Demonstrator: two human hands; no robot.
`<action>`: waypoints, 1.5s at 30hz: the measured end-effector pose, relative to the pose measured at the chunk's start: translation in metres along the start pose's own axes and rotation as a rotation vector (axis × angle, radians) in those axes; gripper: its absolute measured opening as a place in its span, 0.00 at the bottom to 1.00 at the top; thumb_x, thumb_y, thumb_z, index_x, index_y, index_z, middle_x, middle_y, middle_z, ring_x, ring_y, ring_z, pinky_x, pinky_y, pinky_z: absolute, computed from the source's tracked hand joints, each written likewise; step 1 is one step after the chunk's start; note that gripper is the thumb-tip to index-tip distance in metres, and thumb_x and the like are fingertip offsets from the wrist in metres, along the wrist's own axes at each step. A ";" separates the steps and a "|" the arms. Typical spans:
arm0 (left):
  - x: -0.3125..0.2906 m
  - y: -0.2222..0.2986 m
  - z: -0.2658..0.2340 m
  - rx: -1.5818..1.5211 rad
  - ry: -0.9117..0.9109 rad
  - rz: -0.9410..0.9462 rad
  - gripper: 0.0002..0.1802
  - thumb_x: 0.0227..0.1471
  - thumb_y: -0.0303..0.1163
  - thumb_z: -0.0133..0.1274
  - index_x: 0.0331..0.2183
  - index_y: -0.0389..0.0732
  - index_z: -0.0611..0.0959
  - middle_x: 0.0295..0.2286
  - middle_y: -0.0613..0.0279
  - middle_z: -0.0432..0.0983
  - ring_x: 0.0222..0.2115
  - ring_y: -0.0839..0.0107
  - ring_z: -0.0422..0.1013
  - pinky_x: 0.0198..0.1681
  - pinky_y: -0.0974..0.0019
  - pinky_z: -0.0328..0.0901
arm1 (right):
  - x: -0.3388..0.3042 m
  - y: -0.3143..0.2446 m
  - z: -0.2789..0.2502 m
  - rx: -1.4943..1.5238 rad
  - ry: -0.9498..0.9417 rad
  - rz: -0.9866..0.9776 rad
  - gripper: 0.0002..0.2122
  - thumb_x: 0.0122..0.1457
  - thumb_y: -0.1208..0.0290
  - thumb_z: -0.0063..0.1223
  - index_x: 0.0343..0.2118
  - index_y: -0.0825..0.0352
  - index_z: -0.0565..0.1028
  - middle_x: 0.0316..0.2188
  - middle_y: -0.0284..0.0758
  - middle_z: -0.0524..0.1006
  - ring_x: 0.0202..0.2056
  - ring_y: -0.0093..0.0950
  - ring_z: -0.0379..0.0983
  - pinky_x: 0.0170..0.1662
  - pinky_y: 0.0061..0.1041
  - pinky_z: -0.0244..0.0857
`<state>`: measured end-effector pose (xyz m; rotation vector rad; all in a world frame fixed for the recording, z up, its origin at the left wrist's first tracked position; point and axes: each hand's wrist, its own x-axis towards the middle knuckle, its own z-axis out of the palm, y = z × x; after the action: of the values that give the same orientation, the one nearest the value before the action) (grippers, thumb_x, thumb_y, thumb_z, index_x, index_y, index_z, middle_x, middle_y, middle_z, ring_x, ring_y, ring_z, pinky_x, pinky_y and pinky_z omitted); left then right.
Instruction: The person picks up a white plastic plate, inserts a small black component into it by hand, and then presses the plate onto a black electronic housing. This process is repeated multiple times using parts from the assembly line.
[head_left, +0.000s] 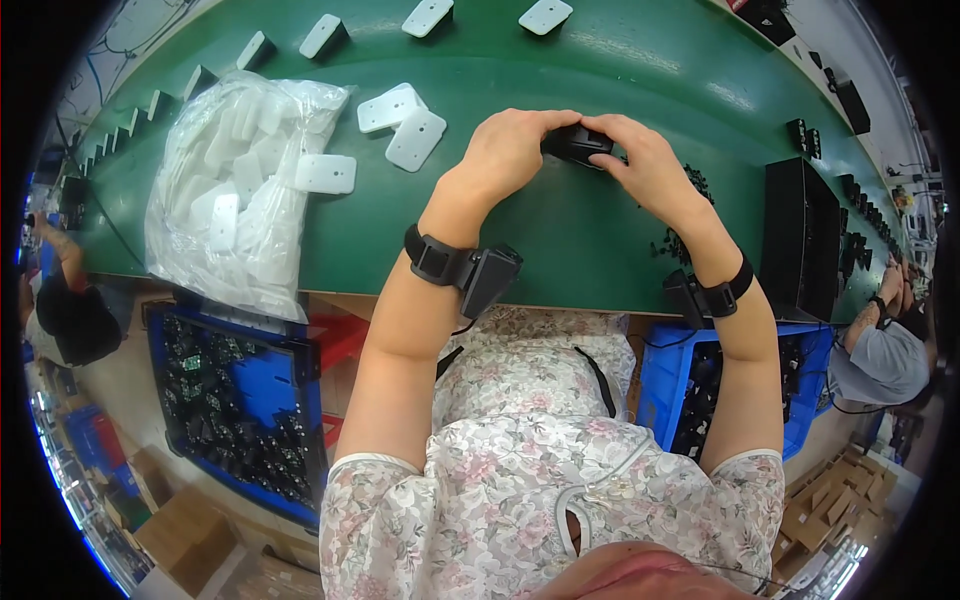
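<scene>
Between my two hands, over the middle of the green table (470, 90), is a small black plastic casing (575, 146). My left hand (503, 150) grips its left side, fingers curled and thumb at the upper edge. From the other side my right hand (648, 163) holds it between thumb and fingers, the thumb at its near edge. My hands hide part of the casing, so its exact kind cannot be told. Loose white plastic plates (416, 140) with small holes lie left of my left hand. Small black parts (672, 245) are scattered by my right wrist.
A clear plastic bag (175, 235) full of white plates lies at left. White-topped black pieces (427, 17) line the far edge. A tall black box (800, 240) stands at right. Blue bins (655, 385) with black parts sit below the table edge. Other people work at both sides.
</scene>
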<state>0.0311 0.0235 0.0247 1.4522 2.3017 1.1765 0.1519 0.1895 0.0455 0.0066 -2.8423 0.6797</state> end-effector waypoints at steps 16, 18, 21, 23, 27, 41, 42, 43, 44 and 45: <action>-0.010 -0.009 0.019 0.196 0.125 0.220 0.22 0.45 0.21 0.47 0.46 0.40 0.77 0.46 0.57 0.73 0.44 0.61 0.70 0.47 0.61 0.65 | -0.006 -0.003 0.010 -0.115 0.095 -0.022 0.20 0.50 0.77 0.55 0.49 0.65 0.70 0.42 0.41 0.74 0.42 0.41 0.70 0.46 0.33 0.66; -0.011 0.000 0.020 0.368 0.153 0.304 0.23 0.44 0.24 0.53 0.46 0.36 0.75 0.46 0.55 0.73 0.44 0.62 0.70 0.46 0.63 0.64 | 0.001 0.011 0.002 -0.068 0.053 -0.027 0.20 0.49 0.77 0.55 0.48 0.66 0.71 0.42 0.41 0.74 0.42 0.40 0.71 0.46 0.32 0.66; -0.001 0.009 0.030 0.437 0.182 0.243 0.24 0.41 0.27 0.58 0.44 0.35 0.74 0.43 0.56 0.73 0.42 0.62 0.70 0.46 0.63 0.64 | 0.020 0.020 -0.015 0.109 -0.090 0.063 0.19 0.49 0.78 0.55 0.47 0.67 0.72 0.41 0.42 0.76 0.42 0.36 0.73 0.46 0.29 0.67; 0.009 0.006 0.032 0.428 0.175 0.243 0.23 0.41 0.28 0.58 0.43 0.35 0.75 0.39 0.55 0.74 0.40 0.61 0.70 0.45 0.63 0.64 | 0.031 0.028 -0.023 0.204 -0.237 0.156 0.18 0.52 0.77 0.55 0.48 0.66 0.71 0.42 0.39 0.76 0.42 0.30 0.73 0.45 0.28 0.67; 0.032 0.000 0.019 0.260 0.160 0.162 0.19 0.44 0.30 0.58 0.41 0.34 0.76 0.31 0.53 0.76 0.34 0.61 0.72 0.39 0.65 0.67 | 0.019 0.030 -0.023 0.464 -0.012 0.074 0.18 0.56 0.70 0.54 0.51 0.63 0.70 0.40 0.34 0.74 0.38 0.26 0.71 0.42 0.25 0.68; 0.114 0.030 0.051 -0.628 -0.031 -0.207 0.15 0.54 0.31 0.52 0.40 0.29 0.75 0.28 0.58 0.77 0.25 0.74 0.74 0.28 0.75 0.67 | -0.006 0.070 -0.054 0.197 0.465 0.141 0.16 0.61 0.64 0.48 0.50 0.64 0.70 0.38 0.33 0.76 0.35 0.21 0.72 0.41 0.20 0.65; 0.126 0.020 0.054 -0.654 0.004 -0.289 0.16 0.53 0.31 0.53 0.40 0.28 0.75 0.27 0.57 0.77 0.24 0.74 0.74 0.27 0.75 0.67 | -0.009 0.064 -0.065 0.313 0.517 0.214 0.17 0.61 0.65 0.49 0.51 0.64 0.70 0.40 0.34 0.76 0.37 0.22 0.71 0.42 0.21 0.65; 0.138 0.007 0.057 -0.655 0.011 -0.316 0.18 0.53 0.33 0.53 0.39 0.27 0.75 0.27 0.55 0.77 0.24 0.73 0.74 0.26 0.75 0.67 | -0.015 0.059 -0.073 0.430 0.567 0.288 0.17 0.60 0.66 0.49 0.51 0.65 0.70 0.42 0.34 0.75 0.40 0.22 0.71 0.44 0.21 0.64; 0.151 -0.003 0.061 -0.602 0.011 -0.364 0.18 0.54 0.33 0.52 0.39 0.26 0.75 0.27 0.53 0.78 0.24 0.73 0.74 0.26 0.75 0.68 | -0.026 0.062 -0.079 0.426 0.569 0.294 0.17 0.60 0.66 0.49 0.51 0.65 0.70 0.42 0.34 0.75 0.40 0.22 0.71 0.44 0.21 0.64; 0.162 -0.007 0.063 -0.602 0.008 -0.401 0.18 0.54 0.33 0.52 0.39 0.26 0.75 0.27 0.52 0.78 0.24 0.73 0.74 0.26 0.76 0.68 | -0.041 0.068 -0.087 0.401 0.530 0.324 0.18 0.60 0.66 0.50 0.52 0.66 0.69 0.44 0.35 0.74 0.42 0.22 0.71 0.45 0.21 0.63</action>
<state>-0.0234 0.1882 0.0178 0.7353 1.8658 1.5444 0.2063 0.2870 0.0825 -0.4997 -2.1813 1.1139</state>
